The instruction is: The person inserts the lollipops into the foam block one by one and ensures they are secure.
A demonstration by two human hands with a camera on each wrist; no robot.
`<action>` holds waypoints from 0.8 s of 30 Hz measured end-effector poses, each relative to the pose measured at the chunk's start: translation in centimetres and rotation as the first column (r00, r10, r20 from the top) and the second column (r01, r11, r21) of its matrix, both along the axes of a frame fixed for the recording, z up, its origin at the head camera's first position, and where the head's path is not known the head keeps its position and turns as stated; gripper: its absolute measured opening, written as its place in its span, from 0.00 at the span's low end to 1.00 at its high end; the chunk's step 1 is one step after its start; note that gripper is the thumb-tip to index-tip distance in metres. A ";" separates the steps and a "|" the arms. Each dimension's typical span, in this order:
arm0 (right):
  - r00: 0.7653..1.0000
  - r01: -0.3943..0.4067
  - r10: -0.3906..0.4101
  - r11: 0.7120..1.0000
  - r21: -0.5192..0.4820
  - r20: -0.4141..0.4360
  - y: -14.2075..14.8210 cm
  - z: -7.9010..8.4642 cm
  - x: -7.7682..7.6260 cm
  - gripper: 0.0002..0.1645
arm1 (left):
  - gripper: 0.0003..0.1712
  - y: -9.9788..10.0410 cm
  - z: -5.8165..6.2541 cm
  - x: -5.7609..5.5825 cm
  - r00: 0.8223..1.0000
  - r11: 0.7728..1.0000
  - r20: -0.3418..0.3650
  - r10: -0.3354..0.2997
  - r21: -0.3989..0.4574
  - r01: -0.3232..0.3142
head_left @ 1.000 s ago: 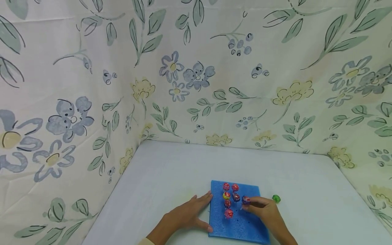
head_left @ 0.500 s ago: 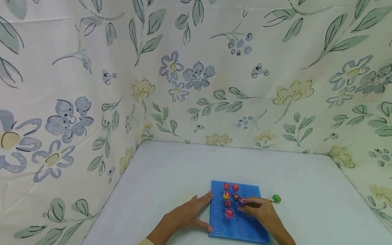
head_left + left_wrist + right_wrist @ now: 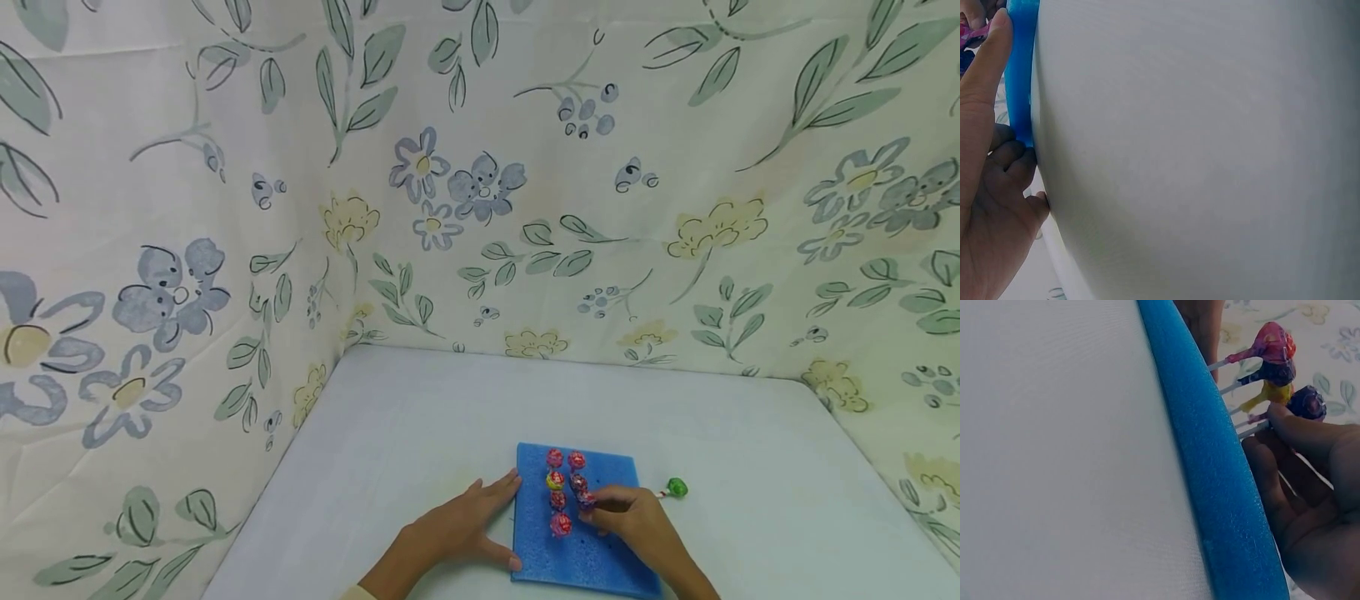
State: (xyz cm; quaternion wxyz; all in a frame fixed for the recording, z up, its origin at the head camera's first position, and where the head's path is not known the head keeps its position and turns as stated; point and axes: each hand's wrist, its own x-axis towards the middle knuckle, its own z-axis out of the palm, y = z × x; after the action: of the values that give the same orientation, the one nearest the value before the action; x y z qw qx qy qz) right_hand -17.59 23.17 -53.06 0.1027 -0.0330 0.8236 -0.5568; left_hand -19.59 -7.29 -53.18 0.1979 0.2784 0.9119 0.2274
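My right hand pinches a dark purple-wrapped lollipop by its stick, over the middle of a blue foam board. In the right wrist view, thumb and fingers close on the stick below the purple wrapper, near the foam's surface; whether the tip is in the foam I cannot tell. Several lollipops stand in the board, among them a pink one and a yellow-and-red one. My left hand rests along the board's left edge, fingers extended and thumb spread.
A green lollipop lies on the white table just right of the board. Small holes dot the foam's surface. Floral cloth hangs behind the table and at its sides.
My right hand has moved left and slightly down with the purple lollipop, bringing it close to the second column. More of the green lollipop's stick shows. The left hand stays put.
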 end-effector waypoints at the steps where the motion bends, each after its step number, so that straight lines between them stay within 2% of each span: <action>1: 1.000 -0.001 0.001 1.000 0.007 0.002 0.0 0.0 0.0 0.13 | 0.66 0.0 -0.1 0.0 1.000 1.000 -0.001 -0.001 0.005 0.001; 5: 1.000 -0.005 0.005 1.000 0.030 -0.006 -0.1 -0.2 0.0 0.12 | 0.66 -0.2 -0.4 0.0 1.000 1.000 -0.012 -0.012 0.009 0.012; 13: 1.000 -0.015 0.015 1.000 0.025 -0.010 0.1 -0.1 0.2 0.16 | 0.67 0.0 -0.3 0.0 1.000 1.000 -0.010 -0.001 0.007 0.001; 19: 1.000 -0.012 0.012 1.000 -0.018 0.010 0.8 -0.2 0.2 0.24 | 0.67 0.0 -0.2 0.1 1.000 1.000 -0.013 -0.004 0.003 0.004; 24: 1.000 0.006 -0.006 0.998 -0.055 0.006 1.6 -0.3 0.1 0.26 | 0.66 0.0 0.0 0.1 1.000 1.000 0.000 0.001 0.008 -0.001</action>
State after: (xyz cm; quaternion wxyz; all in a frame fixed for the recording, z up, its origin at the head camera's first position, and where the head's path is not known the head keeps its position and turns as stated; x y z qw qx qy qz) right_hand -17.53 24.74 -53.33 0.1025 -0.0318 0.8079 -0.5795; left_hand -19.49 -7.26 -53.22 0.1966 0.2786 0.9112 0.2311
